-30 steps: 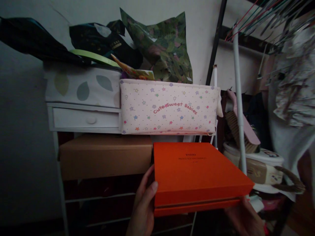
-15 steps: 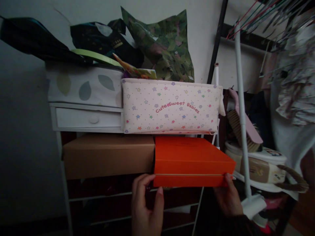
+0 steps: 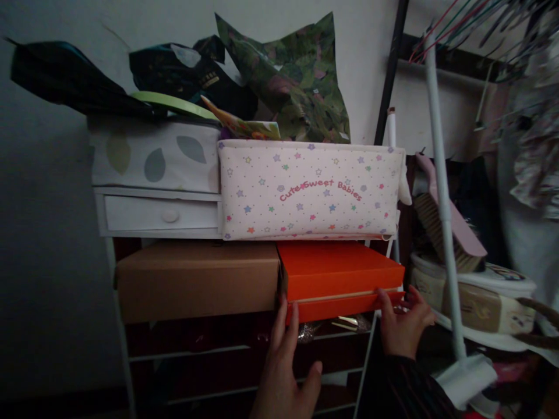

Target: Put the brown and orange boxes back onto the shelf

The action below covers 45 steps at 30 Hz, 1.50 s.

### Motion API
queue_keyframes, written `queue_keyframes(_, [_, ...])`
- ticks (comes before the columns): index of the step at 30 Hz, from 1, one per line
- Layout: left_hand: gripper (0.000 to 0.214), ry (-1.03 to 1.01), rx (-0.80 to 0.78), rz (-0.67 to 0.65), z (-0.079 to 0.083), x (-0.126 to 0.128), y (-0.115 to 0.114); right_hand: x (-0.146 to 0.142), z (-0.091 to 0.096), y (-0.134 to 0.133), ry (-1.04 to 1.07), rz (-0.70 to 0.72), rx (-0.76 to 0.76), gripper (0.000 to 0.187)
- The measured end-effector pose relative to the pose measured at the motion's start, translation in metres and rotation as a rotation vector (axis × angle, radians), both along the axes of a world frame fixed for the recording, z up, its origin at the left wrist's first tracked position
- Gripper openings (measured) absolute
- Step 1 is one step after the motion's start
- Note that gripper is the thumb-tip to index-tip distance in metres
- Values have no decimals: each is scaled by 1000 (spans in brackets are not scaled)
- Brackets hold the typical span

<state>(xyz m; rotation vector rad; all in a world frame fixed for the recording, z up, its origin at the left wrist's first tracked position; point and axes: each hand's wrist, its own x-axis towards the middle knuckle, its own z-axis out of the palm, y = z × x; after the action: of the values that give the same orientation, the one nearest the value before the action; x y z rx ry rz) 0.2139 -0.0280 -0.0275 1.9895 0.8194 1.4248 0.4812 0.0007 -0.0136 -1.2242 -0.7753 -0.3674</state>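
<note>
An orange box [image 3: 340, 265] lies on the shelf under a white fabric bin, its lid and base parted by a pale seam along the front. My left hand [image 3: 286, 364] is at the box's lower left corner, fingertips against it and thumb held away. Against the front face near the right corner rests a finger of my right hand [image 3: 402, 326], its other fingers spread beside the corner. Neither hand is wrapped round the box. A brown cardboard box [image 3: 198, 291] sits immediately left of the orange one.
The star-patterned bin [image 3: 308, 192] and a leaf-patterned bin [image 3: 155, 154] stand above, beside a small white drawer [image 3: 161, 214]. Glittery shoes [image 3: 308, 331] show on the rack below. At right are a pale pole [image 3: 443, 203], a pink brush [image 3: 454, 215] and a beige bag [image 3: 476, 302].
The orange box has gone farther back into the shelf. My right hand has shifted from holding its right corner to touching the front, and my left hand has moved right.
</note>
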Motion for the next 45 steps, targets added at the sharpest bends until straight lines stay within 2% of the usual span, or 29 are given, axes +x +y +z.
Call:
queue_keyframes(4, [86,10,24,1,2,7,3,-39,-10,7,-308,-39,-18,67])
queue_keyframes(7, [88,13,25,-14,2,11,6,-61,-24,11,-582,-43,-131,55])
queue_keyframes(9, [87,-5,29,-11,1,13,6,-69,-29,14,-674,-47,-209,53])
queue_keyframes(12, [83,36,47,0,-2,17,6,-72,-30,19,-652,-23,-295,56])
queue_keyframes(16, [63,70,79,43,-4,14,7,-74,-29,28,-618,-29,-365,61])
queue_keyframes(20, [40,69,4,39,-2,3,6,-77,-32,36,-628,-40,-382,62])
queue_keyframes(25, [29,103,-54,12,4,-11,-1,-74,-34,42,-613,60,-382,67])
queue_keyframes(29, [27,148,-99,79,-5,-33,11,-76,-36,35,-503,199,-278,67])
queue_keyframes(32, [24,124,-126,245,-22,-61,37,-88,-44,25,-384,267,-224,65])
queue_keyframes(34, [25,121,-185,385,-35,-80,55,-102,-54,21,-319,409,-265,51])
queue_keyframes(36, [27,121,-216,443,-46,-92,68,-119,-66,21,-243,617,-370,38])
queue_keyframes(38, [29,125,-220,448,-54,-95,74,-138,-80,26,-117,809,-485,38])
queue_keyframes(40, [31,135,-204,420,-61,-91,74,-156,-95,33,62,953,-569,50])
queue_keyframes(43, [42,153,-175,368,-72,-78,73,-179,-112,43,378,1118,-641,70])
queue_keyframes(45, [53,162,-165,337,-80,-71,74,-189,-118,48,563,1207,-646,74])
